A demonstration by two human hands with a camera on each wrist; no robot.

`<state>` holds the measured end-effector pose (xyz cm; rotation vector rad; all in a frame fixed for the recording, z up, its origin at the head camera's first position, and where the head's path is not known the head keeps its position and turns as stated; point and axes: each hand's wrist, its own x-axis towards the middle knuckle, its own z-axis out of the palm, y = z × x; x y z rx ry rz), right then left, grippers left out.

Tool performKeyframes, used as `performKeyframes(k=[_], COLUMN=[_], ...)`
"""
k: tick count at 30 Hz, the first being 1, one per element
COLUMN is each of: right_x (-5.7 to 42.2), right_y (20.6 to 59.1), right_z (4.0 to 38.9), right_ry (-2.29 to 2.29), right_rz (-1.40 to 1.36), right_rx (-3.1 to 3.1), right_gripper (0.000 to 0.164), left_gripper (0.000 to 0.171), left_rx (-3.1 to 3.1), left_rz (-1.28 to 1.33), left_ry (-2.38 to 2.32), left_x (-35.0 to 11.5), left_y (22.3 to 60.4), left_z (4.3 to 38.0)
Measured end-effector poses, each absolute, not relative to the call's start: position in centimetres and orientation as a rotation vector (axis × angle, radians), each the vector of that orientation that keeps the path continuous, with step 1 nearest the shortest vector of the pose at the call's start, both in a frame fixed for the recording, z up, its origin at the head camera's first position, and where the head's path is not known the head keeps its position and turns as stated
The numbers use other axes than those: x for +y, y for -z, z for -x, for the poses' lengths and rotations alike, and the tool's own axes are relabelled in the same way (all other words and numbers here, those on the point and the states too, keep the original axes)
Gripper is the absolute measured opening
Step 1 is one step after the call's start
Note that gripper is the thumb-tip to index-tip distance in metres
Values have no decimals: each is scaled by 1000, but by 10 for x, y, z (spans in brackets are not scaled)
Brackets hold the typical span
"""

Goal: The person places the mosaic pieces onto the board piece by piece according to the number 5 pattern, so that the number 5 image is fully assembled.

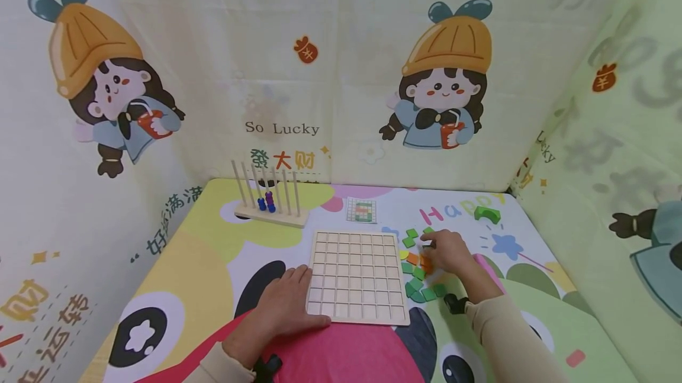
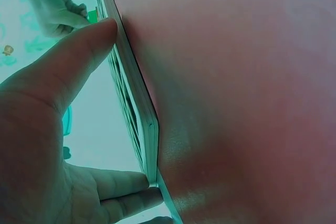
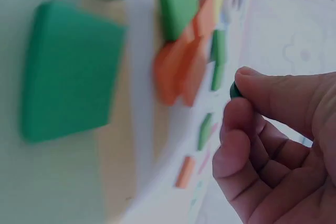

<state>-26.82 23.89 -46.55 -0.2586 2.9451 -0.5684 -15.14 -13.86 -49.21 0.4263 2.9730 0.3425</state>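
Note:
A square wooden grid board [image 1: 355, 277] lies flat in front of me, its compartments bare. My left hand [image 1: 282, 303] rests at its near left corner, the thumb along the front edge and the straight fingers against the left side. In the left wrist view the thumb [image 2: 79, 59] touches the board's rim [image 2: 128, 72]. Over on the right, my right hand [image 1: 450, 251] is above loose coloured tiles. Between its thumb and index finger it pinches a small dark green tile [image 3: 234, 91], mostly hidden by the fingertips. Green tiles [image 1: 417, 272] and orange tiles [image 1: 412, 258] lie beside the board.
Behind the board stands a wooden peg rack [image 1: 272, 216] with blue and purple beads on some pegs. A small pattern card [image 1: 362, 210] lies at the back. A green arch block [image 1: 487, 214] sits at the far right. Printed cloth walls surround the table.

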Motion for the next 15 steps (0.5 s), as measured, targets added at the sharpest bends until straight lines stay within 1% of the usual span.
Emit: performKeyframes(k=[6, 15], right_x=[219, 184], right_y=[454, 444], right_z=[266, 264], right_ry=[676, 1072], right_rz=[407, 476], right_rx=[2963, 2782], right_gripper=[23, 25], left_gripper=[115, 113], left_rx=[2977, 2973], left_rz=[-421, -435], left_ry=[-327, -355], left_x=[-140, -138], left_y=[493, 493], left_z=[152, 153])
